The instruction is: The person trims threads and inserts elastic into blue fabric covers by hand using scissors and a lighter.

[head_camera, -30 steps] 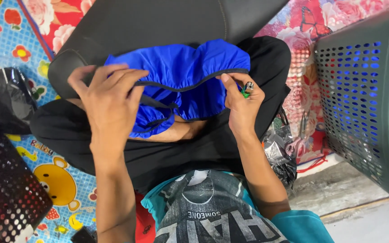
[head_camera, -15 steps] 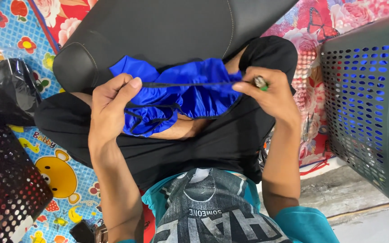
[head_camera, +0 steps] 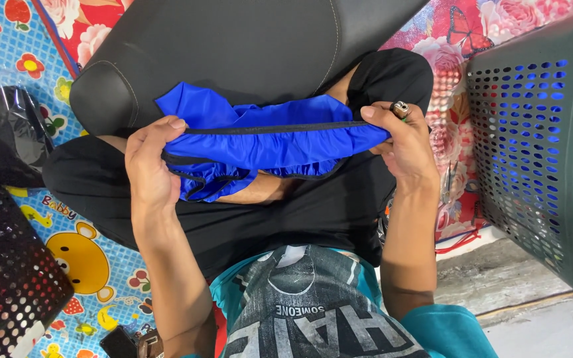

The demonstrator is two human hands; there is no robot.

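Left hand [head_camera: 150, 166] and right hand [head_camera: 402, 142], both closed, stretch blue fabric cover [head_camera: 266, 136] below black seat [head_camera: 233, 53].

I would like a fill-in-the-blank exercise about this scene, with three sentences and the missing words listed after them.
1. The left hand and the right hand stretch a shiny ruffled cloth cover whose colour is ____.
2. The elastic edge band pulled straight between the hands is ____ in colour.
3. The perforated grey plastic basket stands on the person's ____ side.

Missing words: blue; black; right
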